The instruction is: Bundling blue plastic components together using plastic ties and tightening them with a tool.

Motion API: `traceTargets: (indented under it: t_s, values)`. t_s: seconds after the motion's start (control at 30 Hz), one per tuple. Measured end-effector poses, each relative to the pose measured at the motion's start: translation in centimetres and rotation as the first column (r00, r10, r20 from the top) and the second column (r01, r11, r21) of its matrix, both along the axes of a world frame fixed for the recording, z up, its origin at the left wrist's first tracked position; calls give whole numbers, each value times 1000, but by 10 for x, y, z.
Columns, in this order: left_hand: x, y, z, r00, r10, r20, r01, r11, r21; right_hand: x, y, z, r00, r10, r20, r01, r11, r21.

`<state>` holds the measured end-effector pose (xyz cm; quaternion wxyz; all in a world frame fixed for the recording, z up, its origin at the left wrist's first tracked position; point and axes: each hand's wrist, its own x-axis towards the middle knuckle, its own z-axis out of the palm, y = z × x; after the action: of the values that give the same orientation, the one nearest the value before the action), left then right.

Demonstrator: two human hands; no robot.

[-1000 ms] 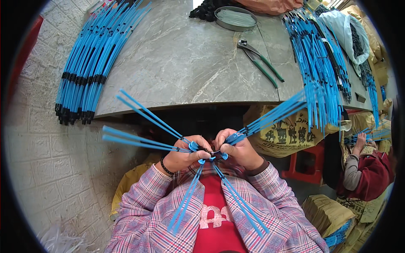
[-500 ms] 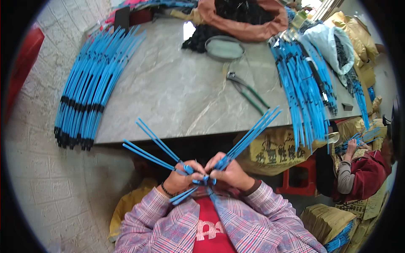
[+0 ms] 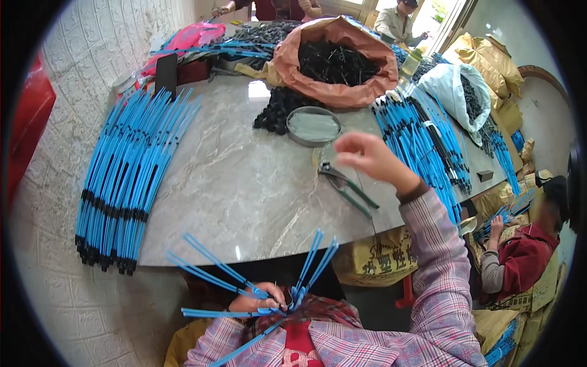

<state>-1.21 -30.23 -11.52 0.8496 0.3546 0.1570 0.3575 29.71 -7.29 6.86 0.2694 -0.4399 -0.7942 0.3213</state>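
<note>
Near my chest, my left hand is closed around the joined middle of a bundle of blue rods. The rods fan out in several directions from blue-and-black joints. My right hand is raised over the table, apart from the bundle; its fingers are bent and smeared by motion. Close to it are a round, shallow metal dish with a pale inside and a green-handled cutting tool. A heap of small black parts lies beside the dish.
Bunches of blue rods lie at the table's left and right. An orange sack of black parts and a white sack stand at the back. A co-worker in a dark red vest sits at right; other people are beyond the table.
My right hand has let go of the rod bundle and moved up and right over the table. My left hand still holds the bundle. The view has tilted up, showing more of the far side.
</note>
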Motion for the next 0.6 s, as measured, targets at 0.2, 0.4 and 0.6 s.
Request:
traceTargets:
  t_s: [0.2, 0.4, 0.6]
  values:
    - [-10, 17, -8, 997, -58, -53, 63, 993, 96, 18, 152, 3, 924, -374, 83, 296, 835, 465]
    - [-21, 26, -21, 992, -56, -113, 75, 982, 171, 12, 224, -6, 661, -705, 258, 484, 663, 572]
    - [-16, 37, -21, 999, -31, -10, 32, 985, 172, 10, 243, 2, 453, -745, 490, 566, 665, 487]
